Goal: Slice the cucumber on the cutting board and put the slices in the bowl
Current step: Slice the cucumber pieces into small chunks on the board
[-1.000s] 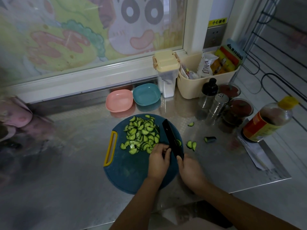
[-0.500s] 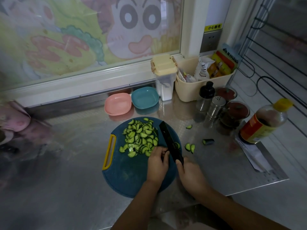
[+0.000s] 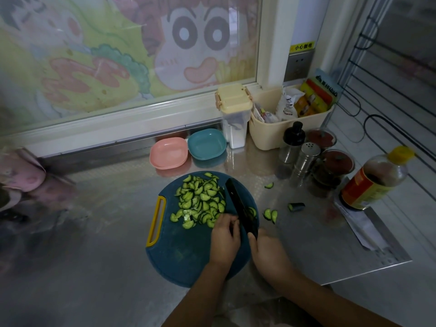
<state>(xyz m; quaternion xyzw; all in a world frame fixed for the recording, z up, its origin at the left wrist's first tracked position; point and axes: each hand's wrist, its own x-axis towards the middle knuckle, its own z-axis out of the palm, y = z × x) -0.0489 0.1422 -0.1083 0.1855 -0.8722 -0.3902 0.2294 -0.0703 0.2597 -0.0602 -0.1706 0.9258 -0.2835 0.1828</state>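
A steel tabletop (image 3: 94, 232) runs below a cartoon-painted window (image 3: 129, 55). The cucumber slices (image 3: 200, 201) lie piled on the round blue cutting board (image 3: 179, 256), with the pink bowl (image 3: 168, 153) and teal bowl (image 3: 206, 143) at its 12 o'clock. The right hand (image 3: 269, 253) grips the knife (image 3: 238, 204), and the left hand (image 3: 224, 239) curls beside the blade (its hold is hidden).

Right grip (image 3: 269, 253) holding black knife (image 3: 238, 205), left grip (image 3: 224, 239) beside it, cucumber slices (image 3: 200, 201) on blue cutting board (image 3: 184, 256)
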